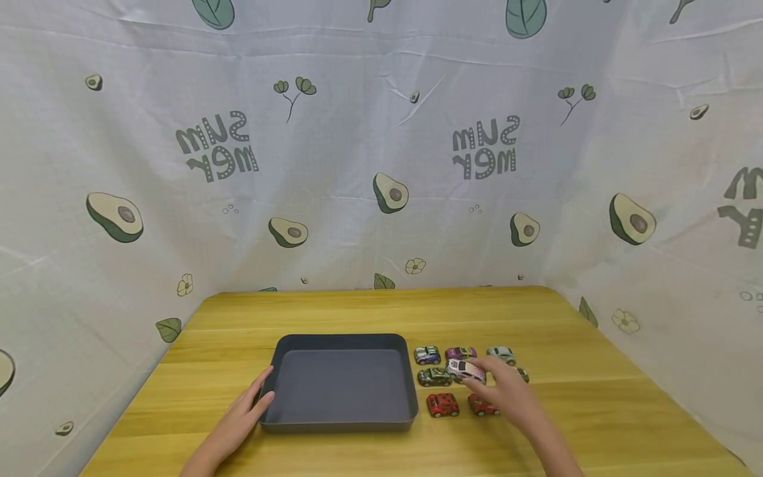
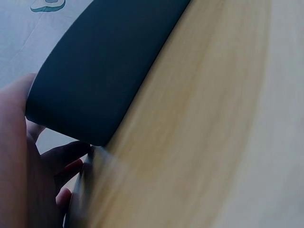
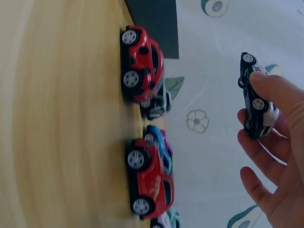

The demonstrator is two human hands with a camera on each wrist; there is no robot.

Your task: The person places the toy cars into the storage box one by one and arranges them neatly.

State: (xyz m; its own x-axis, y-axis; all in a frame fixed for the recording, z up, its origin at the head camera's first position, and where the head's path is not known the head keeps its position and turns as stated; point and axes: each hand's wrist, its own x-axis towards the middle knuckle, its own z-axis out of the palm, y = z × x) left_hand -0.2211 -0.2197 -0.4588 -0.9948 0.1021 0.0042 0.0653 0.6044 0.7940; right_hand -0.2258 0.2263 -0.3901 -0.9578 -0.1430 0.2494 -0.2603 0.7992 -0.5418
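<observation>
A white toy car (image 1: 467, 371) with a pinkish side is pinched between the thumb and fingers of my right hand (image 1: 507, 392). In the right wrist view this car (image 3: 259, 97) is held up off the table, its dark underside and wheels showing. My left hand (image 1: 241, 416) rests against the left side of a dark grey rectangular tray (image 1: 336, 427), fingers extended along its wall. The left wrist view shows the hand (image 2: 35, 156) at a corner of the tray (image 2: 104, 71). Below and around the right hand stand a red spotted car (image 1: 443, 405) and another red car (image 1: 481, 405).
Right of the tray are a dark patterned car (image 1: 434, 377), a blue-and-white car (image 1: 427, 356), a purple car (image 1: 461, 353) and a light teal car (image 1: 501, 355). Another car (image 1: 523, 375) is partly hidden behind the right hand. An avocado-print cloth (image 1: 340, 152) hangs behind the wooden table (image 1: 334, 311).
</observation>
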